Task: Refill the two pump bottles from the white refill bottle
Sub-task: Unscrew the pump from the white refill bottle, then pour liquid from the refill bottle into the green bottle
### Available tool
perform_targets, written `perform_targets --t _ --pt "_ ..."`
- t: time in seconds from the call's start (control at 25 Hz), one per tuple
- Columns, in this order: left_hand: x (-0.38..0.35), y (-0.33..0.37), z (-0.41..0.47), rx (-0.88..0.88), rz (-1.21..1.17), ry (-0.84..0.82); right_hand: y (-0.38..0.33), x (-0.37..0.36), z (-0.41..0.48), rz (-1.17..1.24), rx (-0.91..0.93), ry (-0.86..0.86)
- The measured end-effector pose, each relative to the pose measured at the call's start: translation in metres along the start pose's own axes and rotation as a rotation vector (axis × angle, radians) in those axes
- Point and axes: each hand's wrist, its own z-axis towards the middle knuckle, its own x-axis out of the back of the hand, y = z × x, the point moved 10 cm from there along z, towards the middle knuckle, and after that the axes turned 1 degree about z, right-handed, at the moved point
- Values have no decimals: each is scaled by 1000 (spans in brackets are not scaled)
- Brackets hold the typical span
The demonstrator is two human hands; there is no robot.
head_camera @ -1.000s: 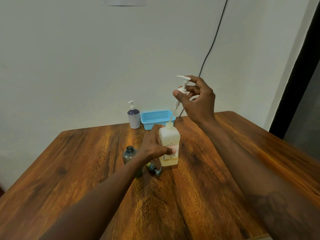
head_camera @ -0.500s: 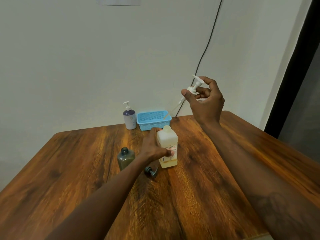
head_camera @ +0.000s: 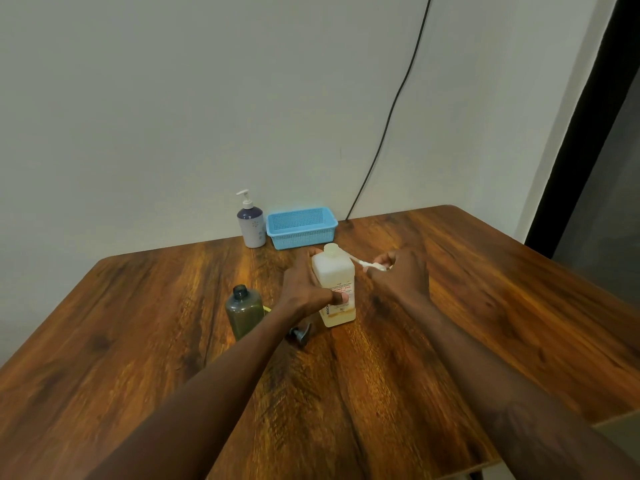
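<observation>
Change: The right hand (head_camera: 398, 277) has come down from high above the bottle and is now hovering low, just right of the white refill bottle (head_camera: 335, 289). The white pump head (head_camera: 373, 266), whose tube was still dipping into the neck a second ago, is now fully out and lying level with the bottle's shoulder.
Left hand: The left hand (head_camera: 306, 289) is still wrapping the refill bottle from the left, with the thumb pressing on the front label.
Right hand: Its fingers are curling and pinching the white pump head. Whether the pump is touching the wood cannot be told.
Refill bottle: It is standing upright near the middle of the tabletop (head_camera: 138, 341), with its neck open and a shallow layer of yellowish liquid (head_camera: 337, 316) sitting at the bottom.
Count: Two hands, three bottles, two loose pump heads, one basket, one cable.
Pump bottles: A grey bottle (head_camera: 244, 315) is standing uncapped to the left of the refill bottle. Its grey pump head (head_camera: 300, 335) is lying on the wood near the refill bottle's base. A purple-and-white bottle (head_camera: 251, 226) is standing at the back edge with its pump on.
Basket: A blue basket (head_camera: 301, 227) is sitting just beside the purple-and-white bottle.
Cable: A black cable (head_camera: 391, 109) is running down the wall (head_camera: 173, 98) to the back edge.
Edges and room: The back edge is meeting the wall. The right edge is slanting away, well apart from the right hand. Bare wood is lying open across the left side and the near foreground.
</observation>
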Motion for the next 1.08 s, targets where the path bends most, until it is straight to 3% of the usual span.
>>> perform_targets --t 0.16,0.44,0.6,0.88,1.08 --pt "-8 1 3 -9 16 -20 36 -11 -9 -221 -116 -49" --pt "-9 4 4 -45 58 -56 62 -25 -17 -252 -189 -138" --pt "2 17 0 -110 113 -71 44 -32 -15 -121 -185 -247" --pt "69 31 -22 -211 263 1 -31 -68 -25 170 72 -639" --pt "119 -5 -43 -151 270 24 -34 -79 -23 280 63 -579"
